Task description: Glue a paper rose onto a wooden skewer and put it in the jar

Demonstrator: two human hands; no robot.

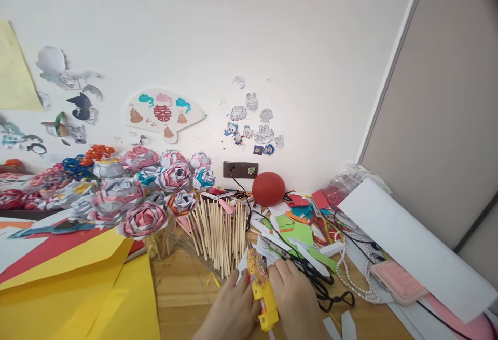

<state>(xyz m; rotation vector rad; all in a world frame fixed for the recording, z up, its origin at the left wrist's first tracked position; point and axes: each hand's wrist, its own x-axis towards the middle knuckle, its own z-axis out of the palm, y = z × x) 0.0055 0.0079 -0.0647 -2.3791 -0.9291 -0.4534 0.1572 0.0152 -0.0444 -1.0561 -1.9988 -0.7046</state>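
Note:
A yellow hot glue gun with a patterned front points away from me, tip up toward the wooden sticks. A white glue stick comes out of its rear end. My left hand is closed against the gun's left side, its thumb by the yellow body. My right hand closes in on the right side, fingers bent forward. The handle and my grip underneath are hidden. White paper pieces lie just beyond my fingertips. A row of thin wooden sticks lies ahead of both hands.
Paper flowers crowd the left, behind yellow paper sheets. A red balloon rests by the wall socket. Paper scraps, scissors, black cables, pearl strings and a pink phone-like case spread rightward.

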